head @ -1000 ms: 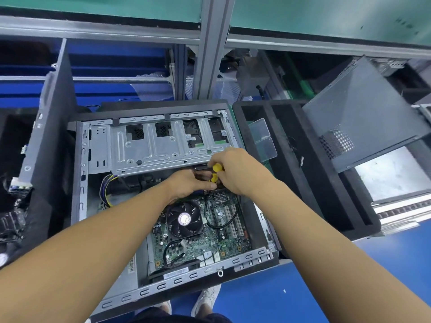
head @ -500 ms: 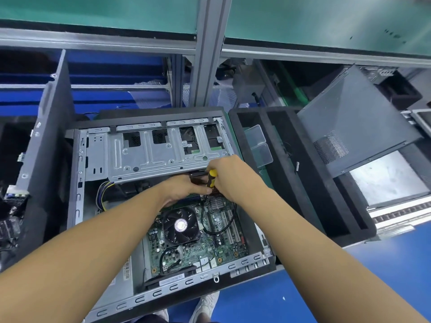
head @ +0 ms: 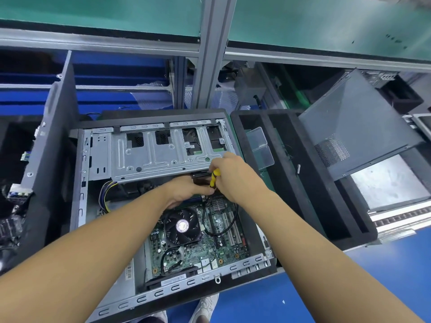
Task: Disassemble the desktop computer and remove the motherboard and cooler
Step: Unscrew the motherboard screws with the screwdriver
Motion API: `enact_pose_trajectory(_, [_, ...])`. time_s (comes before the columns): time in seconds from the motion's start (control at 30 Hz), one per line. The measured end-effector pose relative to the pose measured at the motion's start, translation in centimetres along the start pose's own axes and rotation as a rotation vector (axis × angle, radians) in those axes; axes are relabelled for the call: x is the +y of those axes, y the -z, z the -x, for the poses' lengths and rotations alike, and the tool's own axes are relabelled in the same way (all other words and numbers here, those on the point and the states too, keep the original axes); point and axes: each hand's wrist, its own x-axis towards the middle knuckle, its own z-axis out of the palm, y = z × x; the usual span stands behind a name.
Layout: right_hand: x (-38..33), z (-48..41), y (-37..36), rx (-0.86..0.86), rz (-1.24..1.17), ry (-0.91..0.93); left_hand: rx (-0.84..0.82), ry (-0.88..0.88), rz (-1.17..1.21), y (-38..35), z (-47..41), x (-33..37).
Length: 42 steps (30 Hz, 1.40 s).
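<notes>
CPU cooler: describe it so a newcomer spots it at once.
Find the open grey computer case at centre. On the green motherboard inside it sits the cooler. It is the only round black fan, with a pale sticker on its hub.

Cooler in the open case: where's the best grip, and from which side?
Probably by the outer frame of the cooler, on its left and right edges, coming straight down from above. It lies flat, face up on the motherboard, and its centre is only fan blades. Mind the black cable looping close to its right edge.
</notes>
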Motion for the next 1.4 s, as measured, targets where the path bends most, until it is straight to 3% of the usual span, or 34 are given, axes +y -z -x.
enact_pose_trajectory(0.13, [0.7,0.3,-0.2,-0.039,-0.035,0.044,0.049,-0.023,0.051,-0.6,0.0,-0.2])
enact_pose_trajectory(0.23, [0.8,0.8,-0.3,0.059,-0.175,-0.019,0.092,-0.009,-0.005,-0.6,-0.1,-0.1])
enact_pose_trajectory(0.4, [0.0,0.5,-0.5,0.087,0.004,-0.115,0.125,0.032,-0.042,-0.7,-0.1,0.0])
enact_pose_trajectory(0.67, [0.0,0.2,0.4,-0.057,0.022,0.054,0.043,-0.010,0.053,-0.5,-0.1,-0.2])
enact_pose_trajectory(0.83, [0.3,0.7,0.0,0.008,-0.137,0.005,0.094,-0.019,0.036,-1.0,0.0,-0.1])
enact_pose_trajectory(0.97, [-0.2,0.7,-0.2,0.040,-0.055,-0.103,0.150,0.024,0.053,-0.6,-0.3,-0.5])
enact_pose_trajectory(1.17, [-0.2,0.5,0.6,-0.044,-0.020,-0.045,0.034,-0.025,0.110,-0.6,0.4,-0.1])
enact_pose_trajectory(1.33, [-0.1,0.9,0.4,-0.015,-0.115,-0.072,0.145,-0.071,-0.005,-1.0,0.3,0.0])
enact_pose_trajectory(1.4, [-0.3,1.0,0.1,0.036,-0.048,-0.120,0.168,-0.052,-0.031,-1.0,0.1,-0.2])
